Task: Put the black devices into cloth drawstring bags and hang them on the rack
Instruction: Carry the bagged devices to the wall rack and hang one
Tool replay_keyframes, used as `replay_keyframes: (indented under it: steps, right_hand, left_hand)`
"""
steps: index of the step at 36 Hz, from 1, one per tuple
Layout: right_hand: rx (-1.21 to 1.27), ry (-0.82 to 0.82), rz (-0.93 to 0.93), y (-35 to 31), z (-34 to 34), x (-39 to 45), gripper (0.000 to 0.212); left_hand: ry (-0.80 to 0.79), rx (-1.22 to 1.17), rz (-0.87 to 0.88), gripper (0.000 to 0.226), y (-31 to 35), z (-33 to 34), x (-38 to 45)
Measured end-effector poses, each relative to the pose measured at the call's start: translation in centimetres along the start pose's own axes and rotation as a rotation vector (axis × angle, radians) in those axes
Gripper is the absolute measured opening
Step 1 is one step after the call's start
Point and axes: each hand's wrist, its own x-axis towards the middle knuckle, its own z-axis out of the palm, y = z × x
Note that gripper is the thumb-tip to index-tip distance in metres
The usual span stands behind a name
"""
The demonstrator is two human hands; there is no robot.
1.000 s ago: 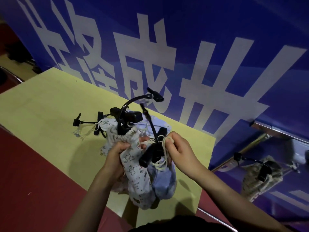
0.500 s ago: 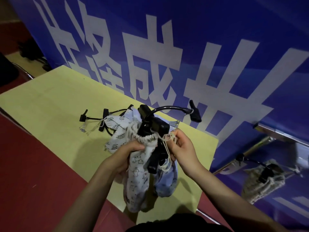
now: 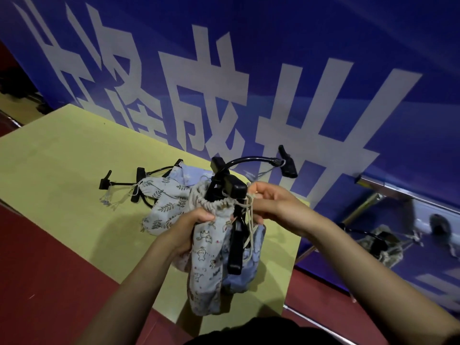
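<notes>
While the animal-print drawstring bag (image 3: 206, 260) is gripped at its gathered neck by the left hand (image 3: 191, 229) and its cord (image 3: 251, 220) is pinched by the right hand (image 3: 276, 206), the black gooseneck device (image 3: 227, 192) stands half out. If the cord is drawn now, it may be snagged on the protruding arm and the device tipped onto the bench (image 3: 62, 155).

- The black device (image 3: 225, 189) sank deeper into the cat-print bag (image 3: 206, 257), whose top bunched tighter.
- The device's bent arm swung from straight up over to the right.
- The right hand (image 3: 275, 206) pulled the string (image 3: 251, 220) out sideways.
</notes>
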Motion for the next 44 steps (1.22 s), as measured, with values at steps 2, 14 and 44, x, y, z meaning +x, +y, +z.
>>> replay_keyframes:
  steps: [2,14,44]
  right_hand:
    - [0.081,-0.019,0.045,-0.3,-0.3,-0.3,0.013]
    - [-0.207,0.009,-0.002,-3.6,-1.2,-1.9,0.021]
    - [-0.096,0.386,0.046,-0.7,-0.9,-4.2,0.014]
  left_hand:
    - [-0.04,0.012,-0.009,0.042,0.1,0.1,0.1]
    - [-0.046,-0.004,0.047,0.036,0.5,1.1,1.0]
    - [0.079,-0.173,0.007,0.031,-0.9,2.9,3.9]
